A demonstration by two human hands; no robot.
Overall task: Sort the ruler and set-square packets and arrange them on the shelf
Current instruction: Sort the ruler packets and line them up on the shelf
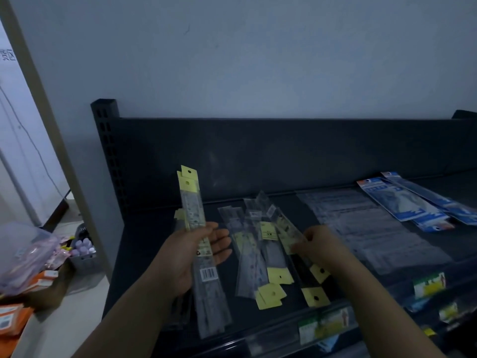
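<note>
My left hand [187,257] holds a small stack of clear ruler packets with yellow header tabs [192,202], raised upright above the dark shelf [144,254]. A loose heap of the same yellow-tab packets [260,254] lies on the shelf in front of me, some with tabs pointing toward the front edge. My right hand [318,245] pinches one packet [289,232] at the right side of that heap. Further right lies a flat spread of clear packets [366,228], and beyond it blue-and-white packets [410,205] lean at an angle.
The shelf has a dark back panel [284,151] and a perforated upright post [107,151] at the left. Price labels [322,325] line the front rail. A grey basket of small items [84,254], a plastic bag [23,254] and orange boxes [13,316] sit on a counter to the left.
</note>
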